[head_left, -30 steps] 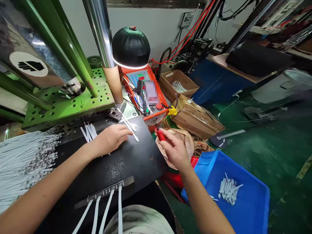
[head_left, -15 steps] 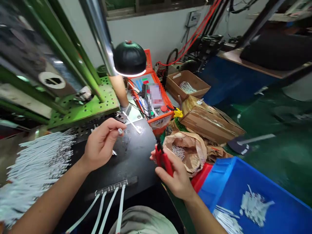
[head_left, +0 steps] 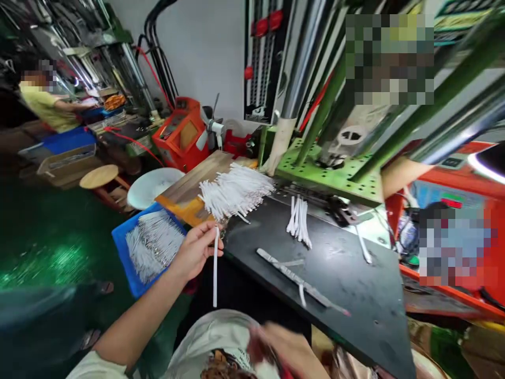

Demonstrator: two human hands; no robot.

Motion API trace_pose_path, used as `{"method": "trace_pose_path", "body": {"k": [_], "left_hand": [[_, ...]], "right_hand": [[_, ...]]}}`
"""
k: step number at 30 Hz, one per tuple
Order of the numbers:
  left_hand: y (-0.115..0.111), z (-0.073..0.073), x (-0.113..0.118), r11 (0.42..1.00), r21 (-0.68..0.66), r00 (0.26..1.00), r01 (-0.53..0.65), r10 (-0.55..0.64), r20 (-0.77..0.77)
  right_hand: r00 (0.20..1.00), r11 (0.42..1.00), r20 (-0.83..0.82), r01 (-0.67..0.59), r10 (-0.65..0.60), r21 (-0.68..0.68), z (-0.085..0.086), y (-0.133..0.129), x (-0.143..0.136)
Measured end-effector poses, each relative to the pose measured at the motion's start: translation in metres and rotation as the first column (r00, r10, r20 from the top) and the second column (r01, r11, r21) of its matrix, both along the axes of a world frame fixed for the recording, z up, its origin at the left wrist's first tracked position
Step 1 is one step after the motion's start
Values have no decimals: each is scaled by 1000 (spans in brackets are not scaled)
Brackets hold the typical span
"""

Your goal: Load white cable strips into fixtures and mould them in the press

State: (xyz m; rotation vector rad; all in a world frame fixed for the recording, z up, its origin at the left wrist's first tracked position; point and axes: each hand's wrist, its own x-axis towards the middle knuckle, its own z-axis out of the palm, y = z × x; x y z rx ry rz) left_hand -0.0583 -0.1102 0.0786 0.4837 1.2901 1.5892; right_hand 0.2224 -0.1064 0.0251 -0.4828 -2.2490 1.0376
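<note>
My left hand (head_left: 197,251) pinches the top end of a slim white strip (head_left: 215,279), which hangs straight down over my lap. Low in front of my shirt, my right hand (head_left: 294,345) is smeared by motion. Red shows beside and under it, matching the red-handled pliers it held earlier. A large pile of white strips (head_left: 236,189) lies beyond my left hand. On the black tabletop (head_left: 343,273) are a smaller bundle of strips (head_left: 300,221) and a narrow bar (head_left: 294,276) with a short strip at it.
A blue bin (head_left: 120,252) full of white strips stands at lower left, near a round stool (head_left: 98,176) and a pale basin (head_left: 153,187). The green press (head_left: 327,176) rises behind the table. Right of it is an orange control box (head_left: 473,173). A co-worker (head_left: 49,102) sits far left.
The view has swung left. My left hand, earlier pinching a small pale piece over the table, now holds a long white strip. My right hand has dropped toward my lap.
</note>
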Motion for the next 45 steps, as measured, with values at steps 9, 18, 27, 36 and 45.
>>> {"method": "trace_pose_path", "body": {"k": [9, 18, 27, 36, 45], "left_hand": [[-70, -68, 31, 996, 12, 992, -90, 88, 89], [-59, -89, 40, 997, -7, 978, 75, -73, 197], [-48, -102, 44, 993, 0, 952, 121, -116, 283], [-41, -107, 42, 993, -54, 953, 107, -86, 291], [-40, -107, 34, 989, -28, 951, 143, -129, 283]], "right_hand": [[974, 980, 130, 175, -186, 89, -50, -30, -80], [915, 963, 302, 255, -269, 84, -59, -40, -61], [889, 942, 311, 306, -336, 141, -81, -43, -64], [905, 968, 352, 252, -241, 14, -67, -26, -62], [895, 966, 391, 254, -217, -45, -61, -27, -69]]}}
